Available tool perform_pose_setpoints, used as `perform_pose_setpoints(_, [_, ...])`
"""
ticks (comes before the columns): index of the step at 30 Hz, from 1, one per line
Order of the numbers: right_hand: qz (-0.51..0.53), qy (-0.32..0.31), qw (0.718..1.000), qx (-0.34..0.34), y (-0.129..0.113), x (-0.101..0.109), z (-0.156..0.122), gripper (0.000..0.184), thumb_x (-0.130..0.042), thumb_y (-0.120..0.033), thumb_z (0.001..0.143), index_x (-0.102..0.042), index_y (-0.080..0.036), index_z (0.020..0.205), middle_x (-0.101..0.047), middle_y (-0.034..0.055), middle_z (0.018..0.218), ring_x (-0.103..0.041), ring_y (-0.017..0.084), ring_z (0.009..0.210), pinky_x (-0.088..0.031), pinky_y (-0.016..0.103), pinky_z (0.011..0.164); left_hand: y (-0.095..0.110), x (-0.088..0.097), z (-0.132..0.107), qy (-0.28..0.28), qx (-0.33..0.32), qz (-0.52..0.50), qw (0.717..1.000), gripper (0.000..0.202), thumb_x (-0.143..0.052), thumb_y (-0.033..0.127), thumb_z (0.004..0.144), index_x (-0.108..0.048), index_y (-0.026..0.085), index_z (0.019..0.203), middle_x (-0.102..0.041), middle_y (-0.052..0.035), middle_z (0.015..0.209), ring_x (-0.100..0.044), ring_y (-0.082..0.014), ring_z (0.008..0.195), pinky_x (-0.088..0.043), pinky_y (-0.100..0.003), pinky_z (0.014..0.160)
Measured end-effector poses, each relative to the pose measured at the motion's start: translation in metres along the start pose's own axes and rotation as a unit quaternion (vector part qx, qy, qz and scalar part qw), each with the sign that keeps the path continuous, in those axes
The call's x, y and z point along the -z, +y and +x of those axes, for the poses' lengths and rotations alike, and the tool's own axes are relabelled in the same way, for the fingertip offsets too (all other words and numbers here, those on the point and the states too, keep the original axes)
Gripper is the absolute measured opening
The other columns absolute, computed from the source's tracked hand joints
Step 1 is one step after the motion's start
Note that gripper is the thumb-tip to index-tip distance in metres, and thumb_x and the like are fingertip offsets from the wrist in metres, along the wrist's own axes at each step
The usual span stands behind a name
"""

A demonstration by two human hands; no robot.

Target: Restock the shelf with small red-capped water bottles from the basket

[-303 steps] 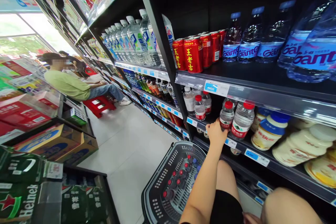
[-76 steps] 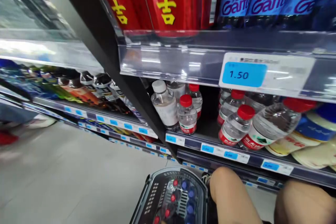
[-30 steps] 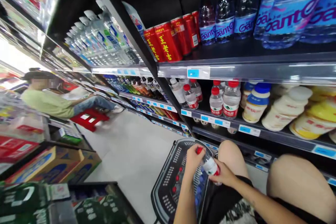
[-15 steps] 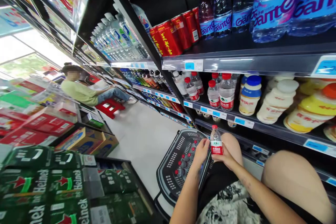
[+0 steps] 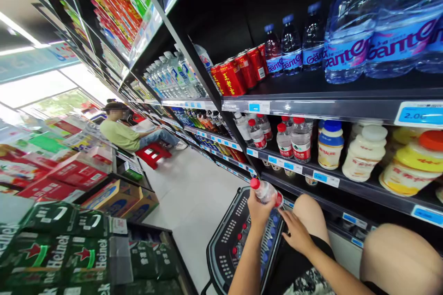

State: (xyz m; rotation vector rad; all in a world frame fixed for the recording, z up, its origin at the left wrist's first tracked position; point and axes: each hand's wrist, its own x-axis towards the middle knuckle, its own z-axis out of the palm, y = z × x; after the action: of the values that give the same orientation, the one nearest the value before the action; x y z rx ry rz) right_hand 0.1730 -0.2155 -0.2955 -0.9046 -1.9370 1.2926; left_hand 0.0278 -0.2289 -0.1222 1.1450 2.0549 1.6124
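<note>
My left hand is wrapped round a small clear water bottle with a red cap and a red-and-white label. The bottle tilts, its cap toward the upper left. Just below its base is my right hand, fingers stretched out and apart; whether a fingertip touches the bottle I cannot tell. Beneath my left arm stands a black shopping basket containing several red-capped bottles and a row of blue-capped bottles. My arm and hand hide part of the basket.
Similar red-capped bottles stand on the shelf ahead, beside white drink bottles. Above are red cans and large water bottles. Green beer cartons are stacked at lower left. Down the aisle, a person sits on a red stool.
The bottle has gone from upright in my right hand to tilted in my left, slightly further left. My right hand has let go and opened. The view has tilted upward a little.
</note>
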Motion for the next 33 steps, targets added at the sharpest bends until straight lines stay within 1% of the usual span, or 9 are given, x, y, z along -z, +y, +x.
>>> perform_pose_setpoints(3, [-0.093, 0.094, 0.991, 0.01, 0.005, 0.002, 0.002, 0.065, -0.063, -0.022, 0.07, -0.058, -0.045, 0.131, -0.058, 0.0098, 0.126, -0.044, 0.046, 0.131, -0.021, 0.058, 0.119, 0.024, 0.003, 0.037, 0.096, -0.065, -0.045, 0.992, 0.056, -0.08, 0.043, 0.071, -0.06, 0.012, 0.114, -0.07, -0.0125, 0.108, -0.069, -0.0236, 0.098, -0.056, -0.035, 0.09])
perform_pose_setpoints(6, [-0.154, 0.211, 0.965, -0.008, 0.007, 0.005, 0.003, 0.072, -0.06, -0.025, 0.071, -0.047, -0.045, 0.138, -0.04, 0.0136, 0.146, -0.019, 0.053, 0.144, -0.003, 0.07, 0.115, 0.056, 0.0, 0.071, 0.163, -0.155, -0.079, 0.971, 0.062, -0.079, 0.041, 0.075, -0.055, 0.013, 0.126, -0.063, -0.0154, 0.127, -0.062, -0.0258, 0.12, -0.049, -0.041, 0.109])
perform_pose_setpoints(11, [-0.212, 0.26, 0.942, 0.0, 0.009, 0.003, 0.006, 0.093, -0.06, -0.03, 0.066, -0.022, -0.07, 0.141, 0.012, -0.0227, 0.163, -0.008, 0.049, 0.146, -0.008, 0.074, 0.11, 0.104, -0.011, 0.125, 0.173, -0.279, -0.093, 0.94, 0.057, -0.078, 0.034, 0.078, -0.051, 0.016, 0.125, -0.058, -0.014, 0.126, -0.062, -0.0254, 0.12, -0.046, -0.043, 0.112])
perform_pose_setpoints(14, [-0.224, 0.252, 0.941, -0.01, 0.011, 0.0, 0.012, 0.1, -0.056, -0.031, 0.066, -0.007, -0.071, 0.144, 0.024, -0.0308, 0.155, -0.011, 0.051, 0.145, -0.01, 0.078, 0.106, 0.115, -0.021, 0.159, 0.126, -0.395, -0.085, 0.906, 0.057, -0.08, 0.03, 0.076, -0.047, 0.017, 0.121, -0.053, -0.0126, 0.122, -0.062, -0.0241, 0.118, -0.048, -0.044, 0.109])
perform_pose_setpoints(17, [-0.232, 0.263, 0.937, -0.007, 0.016, -0.003, 0.016, 0.1, -0.055, -0.031, 0.066, -0.007, -0.071, 0.143, 0.018, -0.0287, 0.158, -0.015, 0.051, 0.144, -0.014, 0.079, 0.103, 0.121, -0.032, 0.19, 0.096, -0.438, -0.059, 0.892, 0.059, -0.083, 0.03, 0.073, -0.047, 0.017, 0.119, -0.054, -0.0117, 0.119, -0.058, -0.0232, 0.118, -0.047, -0.044, 0.107])
perform_pose_setpoints(19, [-0.253, 0.275, 0.928, 0.002, 0.02, -0.005, 0.017, 0.089, -0.055, -0.033, 0.065, -0.024, -0.065, 0.142, -0.009, -0.014, 0.165, -0.022, 0.051, 0.142, -0.02, 0.08, 0.1, 0.125, -0.04, 0.204, 0.102, -0.431, -0.035, 0.896, 0.059, -0.083, 0.031, 0.073, -0.05, 0.016, 0.119, -0.055, -0.012, 0.118, -0.056, -0.0233, 0.119, -0.046, -0.043, 0.108])
perform_pose_setpoints(23, [-0.431, 0.187, 0.879, -0.079, 0.015, -0.006, 0.017, 0.056, -0.05, -0.031, 0.073, -0.066, -0.028, 0.127, -0.043, 0.0161, 0.148, -0.031, 0.047, 0.141, -0.034, 0.071, 0.101, 0.136, -0.056, 0.222, 0.077, -0.369, -0.033, 0.926, 0.06, -0.083, 0.038, 0.073, -0.055, 0.014, 0.12, -0.055, -0.0139, 0.123, -0.054, -0.0248, 0.123, -0.042, -0.043, 0.112])
perform_pose_setpoints(27, [-0.541, 0.073, 0.82, -0.169, -0.004, -0.001, 0.021, 0.056, -0.054, -0.027, 0.084, -0.061, -0.027, 0.14, -0.034, 0.0137, 0.156, -0.025, 0.042, 0.145, -0.033, 0.062, 0.108, 0.136, -0.072, 0.239, 0.014, -0.34, -0.043, 0.939, 0.062, -0.082, 0.041, 0.073, -0.055, 0.016, 0.123, -0.062, -0.013, 0.119, -0.058, -0.0259, 0.124, -0.044, -0.046, 0.113])
perform_pose_setpoints(33, [-0.547, 0.058, 0.815, -0.184, -0.019, 0.001, 0.026, 0.056, -0.056, -0.03, 0.084, -0.061, -0.029, 0.14, -0.035, 0.0145, 0.156, -0.026, 0.041, 0.145, -0.032, 0.061, 0.107, 0.132, -0.094, 0.276, -0.081, -0.341, 0.148, 0.925, 0.038, -0.072, 0.038, 0.079, -0.067, 0.02, 0.112, -0.072, -0.0103, 0.106, -0.063, -0.031, 0.117, -0.048, -0.052, 0.108])
